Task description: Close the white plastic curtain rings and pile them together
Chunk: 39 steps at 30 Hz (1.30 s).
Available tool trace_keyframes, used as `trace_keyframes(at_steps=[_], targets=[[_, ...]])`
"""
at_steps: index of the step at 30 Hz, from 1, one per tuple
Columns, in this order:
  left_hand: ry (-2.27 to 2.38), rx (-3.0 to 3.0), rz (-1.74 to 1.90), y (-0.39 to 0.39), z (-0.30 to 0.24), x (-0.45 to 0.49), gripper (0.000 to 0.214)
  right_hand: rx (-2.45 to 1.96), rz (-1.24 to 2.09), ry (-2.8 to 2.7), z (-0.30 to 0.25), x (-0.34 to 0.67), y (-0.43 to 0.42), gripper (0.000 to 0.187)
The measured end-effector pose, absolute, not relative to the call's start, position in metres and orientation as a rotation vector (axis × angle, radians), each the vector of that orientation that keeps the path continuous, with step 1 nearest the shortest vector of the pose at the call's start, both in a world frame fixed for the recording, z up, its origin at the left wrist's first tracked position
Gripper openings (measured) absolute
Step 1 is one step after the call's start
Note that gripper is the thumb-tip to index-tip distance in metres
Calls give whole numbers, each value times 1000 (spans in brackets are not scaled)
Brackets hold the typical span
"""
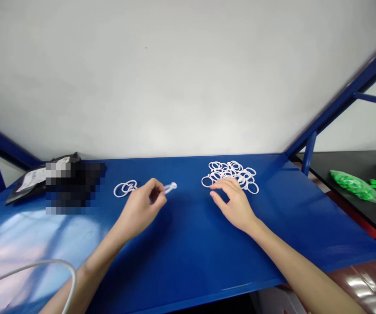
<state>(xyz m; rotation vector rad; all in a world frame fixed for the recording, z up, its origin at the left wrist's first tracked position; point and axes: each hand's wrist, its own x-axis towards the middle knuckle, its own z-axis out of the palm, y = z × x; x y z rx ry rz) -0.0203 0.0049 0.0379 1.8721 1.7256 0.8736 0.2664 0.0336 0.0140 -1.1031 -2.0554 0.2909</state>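
Observation:
My left hand is closed in a pinch on a thin white plastic ring. The ring's knobbed end sticks out to the right, while the rest is hidden by the fingers. Just left of that hand, a few similar white rings lie on the blue table. My right hand is open, thumb and fingers apart, at the near edge of a pile of white rings. Its fingertips overlap the pile in view; whether they touch a ring I cannot tell.
Black plastic packages with labels lie at the left of the blue table. A white cable crosses my left forearm. Blue frame bars rise at the side. On a black surface to the right sits a bag of green pieces.

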Motion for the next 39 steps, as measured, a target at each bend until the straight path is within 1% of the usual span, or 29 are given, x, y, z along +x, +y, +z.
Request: trace_keyframes(at_steps=[4,6,11,14,17,22,26,39], targets=[[1300,1571,891,-15,32,13,20,-951,666,-2195,19,252,13,19],[1170,1496,867,-22,24,25,22,-951,814,-2217,21,248,8,18],[1020,1386,858,-26,11,36,20,-1114,1210,-1975,20,245,10,12],[1006,1321,893,-25,12,35,22,-1122,1336,-1845,18,246,14,13],[1016,1274,924,-24,15,34,24,-1125,1342,-1842,18,246,15,9],[1058,1385,907,-24,13,35,26,-1106,1263,-1907,21,244,11,7],[1084,1417,870,-24,11,35,27,-1057,1112,-2017,23,244,9,10],[1175,1436,882,-24,8,37,24,-1000,979,-2159,25,244,5,18]])
